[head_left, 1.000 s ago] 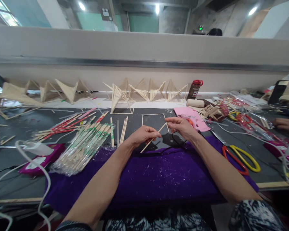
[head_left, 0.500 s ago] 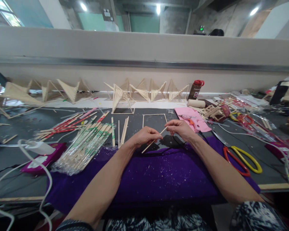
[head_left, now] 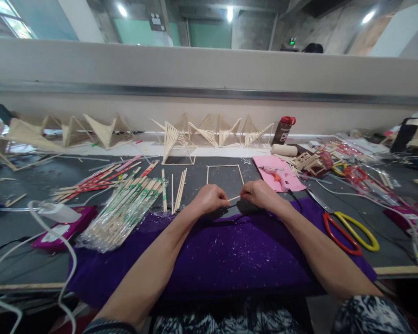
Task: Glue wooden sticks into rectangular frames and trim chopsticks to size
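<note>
A thin wooden stick (head_left: 234, 199) runs level between my two hands, with only its middle showing. At its left end the fingers of my left hand (head_left: 212, 198) are pinched round it. My right hand (head_left: 259, 194) pinches the other end. Just beyond my hands, a frame of thin wooden sticks (head_left: 223, 166) lies flat on the dark table; its near part is hidden by my hands. Several loose sticks (head_left: 179, 191) lie to the left of my left hand. A purple cloth (head_left: 226, 260) with pale specks spreads below my wrists.
Plastic-wrapped chopsticks (head_left: 132, 208) lie at left. A glue gun (head_left: 277, 175) rests on pink cloth (head_left: 264, 162) at right, near large scissors (head_left: 348, 232). Twisted stick models (head_left: 174, 139) stand along the back beside a red-capped bottle (head_left: 284, 130). White cables (head_left: 69, 260) cross the left side.
The stick has turned from slanted to nearly level between my hands. My right hand has come down a little and both hands now grip near its ends.
</note>
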Tool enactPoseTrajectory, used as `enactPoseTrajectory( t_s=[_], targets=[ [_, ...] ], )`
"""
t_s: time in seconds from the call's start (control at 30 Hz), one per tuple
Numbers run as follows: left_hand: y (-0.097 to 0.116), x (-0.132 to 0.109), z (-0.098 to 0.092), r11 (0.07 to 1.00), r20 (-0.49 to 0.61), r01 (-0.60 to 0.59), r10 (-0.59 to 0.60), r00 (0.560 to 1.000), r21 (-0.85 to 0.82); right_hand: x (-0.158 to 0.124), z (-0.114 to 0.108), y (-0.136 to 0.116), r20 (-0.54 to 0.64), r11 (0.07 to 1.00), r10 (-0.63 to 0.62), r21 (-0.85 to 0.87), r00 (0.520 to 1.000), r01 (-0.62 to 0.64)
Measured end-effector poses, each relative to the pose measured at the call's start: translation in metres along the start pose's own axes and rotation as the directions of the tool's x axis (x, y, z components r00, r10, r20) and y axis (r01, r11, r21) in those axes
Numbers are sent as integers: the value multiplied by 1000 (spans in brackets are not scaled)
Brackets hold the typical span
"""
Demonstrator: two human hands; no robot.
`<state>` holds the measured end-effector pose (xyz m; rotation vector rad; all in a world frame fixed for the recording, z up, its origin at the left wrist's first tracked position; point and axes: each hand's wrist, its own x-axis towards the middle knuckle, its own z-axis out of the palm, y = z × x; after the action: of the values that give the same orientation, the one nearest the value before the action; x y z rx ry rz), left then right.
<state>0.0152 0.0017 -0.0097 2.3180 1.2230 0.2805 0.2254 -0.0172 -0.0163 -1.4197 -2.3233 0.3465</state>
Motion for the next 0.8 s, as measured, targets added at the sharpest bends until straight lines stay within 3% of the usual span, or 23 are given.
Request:
enactPoseTrajectory(
  t_s=[0.1,0.2,0.33,0.43,0.53,0.63,0.73,0.8],
  targets=[
    [0,-1,-1,998,-23,-19,17,1000,-64,0,-1,6,44,923,100,370,994,-109],
    [1,-2,-3,986,-61,-22,12,998,-167,2,-1,10,63,693,190,699,980,-179],
    [0,-3,-4,969,-98,-20,-5,995,-244,4,0,16,-5,474,322,867,947,-156],
    [-6,-2,-4,963,-128,3,-39,991,-268,3,-6,30,-78,402,448,907,891,-123],
    [-11,0,-4,947,-162,32,-88,983,-318,1,-14,46,-141,418,509,903,849,-101],
    [-14,2,-4,925,-199,40,-123,972,-377,6,-20,56,-199,499,490,862,849,-86],
    [-13,2,-5,913,-232,26,-130,964,-407,25,-25,63,-265,675,441,728,857,-122],
    [-13,3,-5,908,-244,8,-120,962,-419,44,-30,68,-296,809,426,548,855,-213]
  ],
)
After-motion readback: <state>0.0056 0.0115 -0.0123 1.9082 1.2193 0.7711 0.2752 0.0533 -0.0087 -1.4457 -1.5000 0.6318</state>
